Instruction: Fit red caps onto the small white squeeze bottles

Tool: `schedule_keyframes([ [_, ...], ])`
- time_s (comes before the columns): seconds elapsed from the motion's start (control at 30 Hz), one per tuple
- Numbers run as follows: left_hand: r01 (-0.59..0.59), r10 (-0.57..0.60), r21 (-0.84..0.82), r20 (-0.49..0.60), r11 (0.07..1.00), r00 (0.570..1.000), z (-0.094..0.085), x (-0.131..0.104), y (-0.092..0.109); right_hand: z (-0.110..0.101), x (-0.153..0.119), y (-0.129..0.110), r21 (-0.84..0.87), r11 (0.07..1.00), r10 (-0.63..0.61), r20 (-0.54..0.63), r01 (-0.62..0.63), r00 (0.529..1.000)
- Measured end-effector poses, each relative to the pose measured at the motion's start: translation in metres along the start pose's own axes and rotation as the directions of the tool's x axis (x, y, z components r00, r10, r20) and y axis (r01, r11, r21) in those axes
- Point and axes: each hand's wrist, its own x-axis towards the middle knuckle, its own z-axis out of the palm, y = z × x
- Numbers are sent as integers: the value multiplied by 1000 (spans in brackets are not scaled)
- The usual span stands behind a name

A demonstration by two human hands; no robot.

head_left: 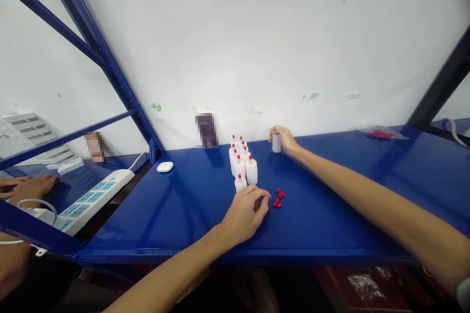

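Observation:
My right hand point(287, 140) is closed around the top of a white plastic bottle point(276, 144), which is upright near the back of the table; its top is hidden by my fingers. My left hand point(246, 211) hovers low over the front of the table, its thumb and fingers drawn together in a pinch. Whatever it may hold cannot be made out. Just right of those fingertips lies a small heap of red caps point(279, 197). Behind my left hand, several white bottles with red caps point(251, 170) stand in two rows, the closest one point(240, 182) partly covered by the hand.
A white earbud case point(165, 167) lies at the table's left. A blurred dark object point(207, 130) leans on the wall. At the back right is a clear bag of red pieces point(382, 134). Beyond the blue frame point(121, 78), a power strip point(96, 197) and another person's hand point(35, 190) show.

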Motion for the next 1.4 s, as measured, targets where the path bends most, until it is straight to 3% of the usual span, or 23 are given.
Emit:
schedule_keyframes([
  [0.2,-11,9,-128,-17,992,1000,1,-3,0,-20,-13,-9,-109,994,-21,10,22,1000],
  [0.43,-26,23,-111,-24,994,999,-1,-1,2,-30,-26,-15,-130,991,-39,-50,32,998],
  [0.57,6,-11,-137,-29,991,1000,0,-2,2,-24,-49,-23,-67,998,7,70,-3,998],
  [0.77,109,-117,-207,-29,972,993,2,-2,1,-15,-85,-45,-70,997,29,276,-10,961],
  [1.1,39,-47,-125,-66,991,997,-1,-2,3,-10,-100,-54,-174,983,-6,269,55,963],
  [1.13,29,-38,-119,-76,992,996,-1,-2,2,-7,-106,-60,-295,943,-55,318,154,946],
  [1.2,6,-18,-113,-108,994,994,-1,-3,1,-1,-120,-75,-525,774,-96,457,355,884],
  [1.27,-19,1,-113,-156,993,988,-2,-3,1,4,-132,-91,-564,655,-122,577,502,808],
  [1.4,-61,31,-126,-225,990,974,-3,-3,3,10,-145,-111,-519,557,-142,710,649,690],
])
